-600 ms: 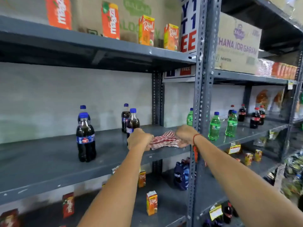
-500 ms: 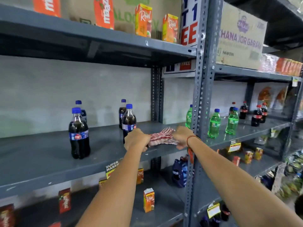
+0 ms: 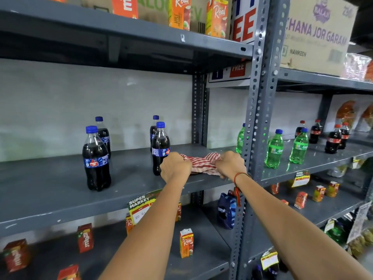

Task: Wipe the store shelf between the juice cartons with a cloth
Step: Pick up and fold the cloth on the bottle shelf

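Observation:
A red-and-white striped cloth (image 3: 201, 163) lies bunched on the grey middle shelf (image 3: 60, 188), near its right end. My left hand (image 3: 175, 166) grips the cloth's left side and my right hand (image 3: 230, 164) grips its right side; both fists are closed on it. Orange juice cartons (image 3: 217, 17) stand on the shelf above. Small juice cartons (image 3: 186, 243) stand spaced out on the shelf below. A dark cola bottle (image 3: 160, 147) stands just left of my left hand, touching or nearly touching it.
More cola bottles (image 3: 95, 158) stand further left on the middle shelf. A perforated grey upright post (image 3: 256, 118) rises right beside my right hand. Green soda bottles (image 3: 274, 148) and a cardboard box (image 3: 316, 33) occupy the neighbouring bay. A price tag (image 3: 141, 207) hangs on the shelf edge.
Both hands stay closed on the cloth at the same spot on the shelf. The view has tilted down slightly, so the shelves sit higher in frame.

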Demonstrator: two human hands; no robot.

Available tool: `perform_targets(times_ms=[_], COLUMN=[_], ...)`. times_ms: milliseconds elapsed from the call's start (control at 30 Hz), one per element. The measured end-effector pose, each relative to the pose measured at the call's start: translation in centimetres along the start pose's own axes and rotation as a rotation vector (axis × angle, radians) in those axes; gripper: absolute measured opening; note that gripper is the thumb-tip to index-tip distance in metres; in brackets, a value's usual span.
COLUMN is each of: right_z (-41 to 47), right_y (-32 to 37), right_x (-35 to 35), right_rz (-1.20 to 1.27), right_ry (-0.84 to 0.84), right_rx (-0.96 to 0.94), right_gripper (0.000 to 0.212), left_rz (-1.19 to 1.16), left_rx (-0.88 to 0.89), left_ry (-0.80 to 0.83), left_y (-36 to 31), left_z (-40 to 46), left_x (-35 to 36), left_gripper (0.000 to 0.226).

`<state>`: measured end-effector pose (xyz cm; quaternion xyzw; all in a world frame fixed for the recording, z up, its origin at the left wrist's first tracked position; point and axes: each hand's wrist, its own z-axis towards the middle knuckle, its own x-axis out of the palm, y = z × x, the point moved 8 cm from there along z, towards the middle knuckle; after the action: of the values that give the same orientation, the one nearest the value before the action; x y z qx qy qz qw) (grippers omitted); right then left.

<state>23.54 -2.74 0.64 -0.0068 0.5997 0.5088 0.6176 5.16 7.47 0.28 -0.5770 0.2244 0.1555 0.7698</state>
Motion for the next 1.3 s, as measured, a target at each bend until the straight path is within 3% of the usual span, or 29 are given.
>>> perform_targets(times_ms=[167, 400, 667, 767, 1033, 1167, 1300], right_z=[-2.1, -9.5, -22.6, -27.5, -39.1, -43.3, -45.6], right_y=[0.3, 3.9, 13.0, 17.4, 27.7, 31.2, 33.0], right_x=[-2.6, -6.0, -2.2, 1.8, 15.7, 24.4, 32.8], right_rz=[0.086, 0.222, 0.42, 0.479, 0.644, 0.641, 0.601], right_ry=[-0.142, -0.293, -0.334, -0.28, 0.055, 0.211, 0.315], right_rx=[-0.017, -0.095, -0.17, -0.252, -0.428, -0.453, -0.453], right_gripper=[0.031, 0.034, 0.032, 0.035, 0.02, 0.023, 0.027], left_rz=[-0.08, -0.219, -0.253, -0.223, -0.27, -0.219, -0.168], left_rx=[0.117, 0.216, 0.267, 0.246, 0.1, -0.063, -0.195], left_ry=[-0.057, -0.104, -0.192, -0.241, -0.246, -0.265, -0.279], left_y=[-1.4, -0.7, 7.9, 13.2, 31.0, 40.1, 48.4], left_z=[-2.3, -7.6, -13.4, -14.5, -15.9, -16.3, -15.4], left_x=[-2.4, -10.6, -25.4, -31.4, -43.7, -47.6, -49.0], left_gripper=[0.025, 0.032, 0.018, 0.017, 0.005, 0.028, 0.022])
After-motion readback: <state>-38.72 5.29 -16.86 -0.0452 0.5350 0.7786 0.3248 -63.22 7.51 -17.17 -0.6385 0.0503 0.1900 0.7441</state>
